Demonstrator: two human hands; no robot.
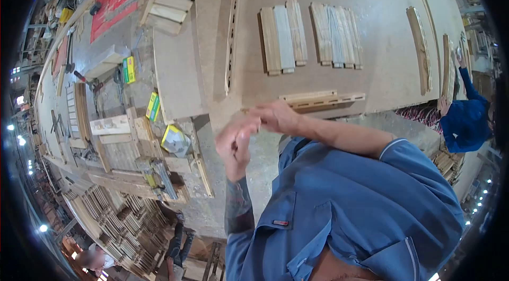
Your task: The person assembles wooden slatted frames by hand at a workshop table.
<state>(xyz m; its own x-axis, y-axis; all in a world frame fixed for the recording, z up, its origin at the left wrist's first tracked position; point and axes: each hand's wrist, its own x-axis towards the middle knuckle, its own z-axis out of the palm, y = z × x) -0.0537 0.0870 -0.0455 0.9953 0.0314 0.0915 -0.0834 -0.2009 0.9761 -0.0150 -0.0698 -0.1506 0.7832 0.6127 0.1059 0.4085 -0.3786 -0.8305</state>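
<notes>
left hand point(235, 146): grip loosely curled, empty | right hand point(275, 117): grip half-closed, empty, touching left fingertips | wooden strip point(322, 100) just beyond right hand on table point(382, 42)

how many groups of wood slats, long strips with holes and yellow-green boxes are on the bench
slat groups laid side by side: 2
long strip with holes: 1
yellow-green boxes: 2
total: 5

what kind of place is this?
Most likely a woodworking shop. Cut wooden slats lie in rows on a big board worktable, bundles of wood strips sit stacked beside it, and small yellow-green boxes lie among scattered tools.
</notes>
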